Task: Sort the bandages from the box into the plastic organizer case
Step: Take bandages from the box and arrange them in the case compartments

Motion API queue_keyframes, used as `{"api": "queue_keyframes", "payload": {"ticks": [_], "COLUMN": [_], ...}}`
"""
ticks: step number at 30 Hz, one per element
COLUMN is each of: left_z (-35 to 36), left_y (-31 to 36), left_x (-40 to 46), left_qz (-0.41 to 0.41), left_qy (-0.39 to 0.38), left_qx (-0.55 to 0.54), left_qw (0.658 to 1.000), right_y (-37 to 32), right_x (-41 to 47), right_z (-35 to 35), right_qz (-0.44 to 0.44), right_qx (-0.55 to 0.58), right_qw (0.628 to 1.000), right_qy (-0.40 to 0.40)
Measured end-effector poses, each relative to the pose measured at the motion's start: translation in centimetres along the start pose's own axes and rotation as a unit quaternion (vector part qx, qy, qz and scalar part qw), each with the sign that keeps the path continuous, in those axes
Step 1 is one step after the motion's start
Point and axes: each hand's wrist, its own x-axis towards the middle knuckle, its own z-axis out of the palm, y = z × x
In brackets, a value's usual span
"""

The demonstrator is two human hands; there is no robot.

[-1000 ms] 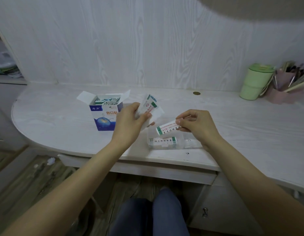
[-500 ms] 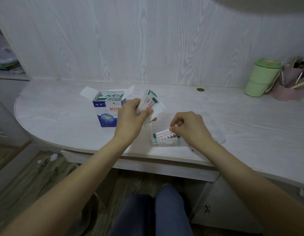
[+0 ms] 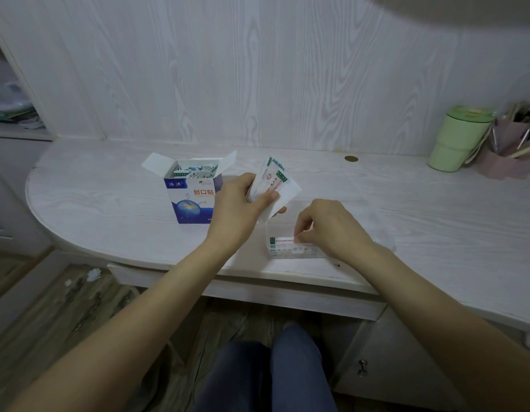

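Observation:
An open blue-and-white bandage box (image 3: 192, 197) stands on the desk at the left, with wrapped bandages showing inside. My left hand (image 3: 238, 203) grips a fanned stack of wrapped bandages (image 3: 272, 185) above the desk, just right of the box. Near the desk's front edge sits the clear plastic organizer case (image 3: 290, 252). My right hand (image 3: 329, 227) is over the case, its fingertips pinching the right end of a single bandage (image 3: 281, 240) that lies in the case. Part of the case is hidden under that hand.
A white wood-grain desk (image 3: 436, 221) with a rounded left end runs along a wall panel. At the far right stand a green lidded cup (image 3: 456, 138) and a pink holder (image 3: 507, 150) with pens. A round brass cap (image 3: 351, 158) sits in the desktop. My knees are below the desk.
My right hand carried a single bandage from the air down into the organizer case and now holds its end there. My left hand kept its stack and barely moved.

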Motion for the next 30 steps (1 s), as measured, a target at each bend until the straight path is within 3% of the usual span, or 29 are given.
{"api": "queue_keyframes", "payload": {"ticks": [2, 5, 8, 11, 13, 15, 17, 20, 22, 23, 25, 30], "left_z": [0.0, 0.0, 0.2, 0.5, 0.6, 0.5, 0.3, 0.2, 0.2, 0.2, 0.1, -0.3], "left_y": [0.0, 0.0, 0.3, 0.5, 0.7, 0.8, 1.0, 1.1, 1.1, 1.1, 0.8, 0.0], "left_x": [0.1, 0.0, -0.2, -0.3, -0.3, -0.2, -0.2, -0.2, -0.3, -0.3, -0.3, -0.2], "left_qz": [-0.005, -0.007, -0.003, 0.002, 0.007, 0.012, 0.009, 0.004, 0.006, 0.004, 0.004, -0.003], "left_qy": [-0.001, -0.003, -0.020, -0.032, -0.028, -0.022, -0.018, -0.025, -0.023, -0.019, 0.001, 0.036], "left_qx": [-0.015, -0.030, -0.042, -0.068, -0.068, -0.074, -0.088, -0.096, -0.091, -0.093, -0.070, -0.023], "left_qw": [1.000, 1.000, 0.999, 0.997, 0.997, 0.997, 0.996, 0.995, 0.996, 0.996, 0.998, 0.999], "right_y": [-0.1, -0.2, -0.4, -0.3, -0.1, 0.1, 0.2, 0.3, 0.4, 0.5, 0.8, 2.0], "right_x": [0.0, 0.0, -0.1, 0.1, 0.1, 0.1, 0.1, -0.1, -0.2, -0.1, -0.1, -0.4], "right_z": [-0.8, -3.0, -4.1, -3.7, -3.3, -3.2, -3.2, -3.4, -3.4, -3.3, -3.1, -2.4], "right_qz": [0.024, 0.094, 0.094, 0.093, 0.102, 0.104, 0.104, 0.104, 0.115, 0.122, 0.126, 0.113], "right_qx": [0.137, 0.392, 0.425, 0.388, 0.424, 0.490, 0.582, 0.695, 0.733, 0.735, 0.707, 0.512], "right_qw": [0.990, 0.912, 0.900, 0.915, 0.897, 0.861, 0.799, 0.708, 0.669, 0.664, 0.692, 0.850], "right_qy": [0.039, 0.072, 0.023, 0.051, 0.068, 0.086, 0.106, 0.074, 0.052, 0.057, 0.073, 0.050]}}
